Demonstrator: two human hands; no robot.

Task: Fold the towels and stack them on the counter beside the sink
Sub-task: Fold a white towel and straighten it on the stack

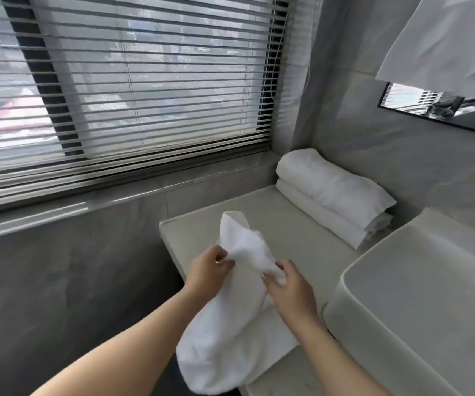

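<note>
- The left grip (209, 267) and right grip (287, 287) both pinch the crumpled white towel (230, 332) over the tabletop (276, 215) edge
- Two folded towels (333, 192) lie stacked beside the sink (419, 292)

My arms are bare. My left forearm (122, 347) and my right forearm (330, 352) show plain skin from the wrist to the lower edge of the view. Both are smooth and rounded, narrow at the wrist and broader nearer the camera, where the wide lens swells them. My left hand (210, 270) is bare too, with a small bright glint near the thumb, too small for me to tell nail from ring. My right hand (290, 287) is bare and smooth across its back, with one pale thumbnail showing. My fingers (286, 264) are bare, their nails too blurred to describe.
</note>
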